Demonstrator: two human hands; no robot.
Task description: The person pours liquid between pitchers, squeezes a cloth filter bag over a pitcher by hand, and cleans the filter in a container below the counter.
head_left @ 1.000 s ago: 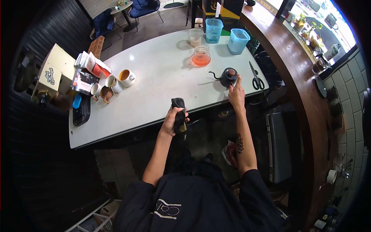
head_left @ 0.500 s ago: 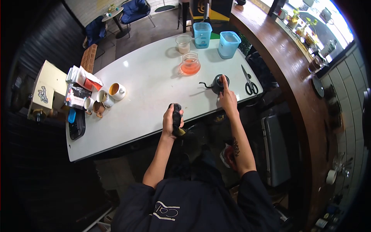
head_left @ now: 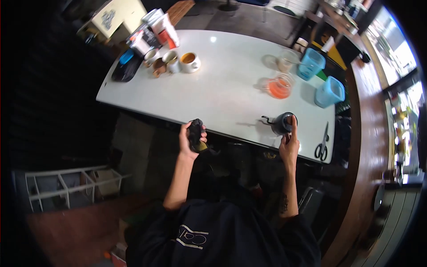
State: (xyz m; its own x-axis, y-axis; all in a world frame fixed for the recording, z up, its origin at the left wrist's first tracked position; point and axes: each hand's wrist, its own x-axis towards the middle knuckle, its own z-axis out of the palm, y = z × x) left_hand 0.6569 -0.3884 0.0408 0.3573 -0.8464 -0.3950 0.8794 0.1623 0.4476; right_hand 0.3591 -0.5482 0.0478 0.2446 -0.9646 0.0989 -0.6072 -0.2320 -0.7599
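My left hand [head_left: 184, 141] is closed around a bunched black cloth [head_left: 195, 133] with a yellow patch at its lower end, just off the table's front edge. My right hand [head_left: 289, 146] grips a small dark gooseneck kettle [head_left: 279, 125], its index finger stretched over the lid. The kettle's thin spout points left. Whether its base touches the tabletop, I cannot tell. Black-handled scissors [head_left: 322, 150] lie to the right of the kettle. Beyond it stands a glass server [head_left: 279, 88] with orange-red liquid.
Two blue plastic containers [head_left: 329, 92] and a clear cup [head_left: 287, 60] stand at the table's right end. Several mugs [head_left: 190, 63], bags [head_left: 164, 29] and a black tray [head_left: 126, 71] occupy the left end of the white table [head_left: 222, 89]. A wooden counter [head_left: 365, 133] runs along the right.
The head view has turned, so the table and its things appear shifted right and rotated. Both hands keep their holds on the cloth and the kettle.
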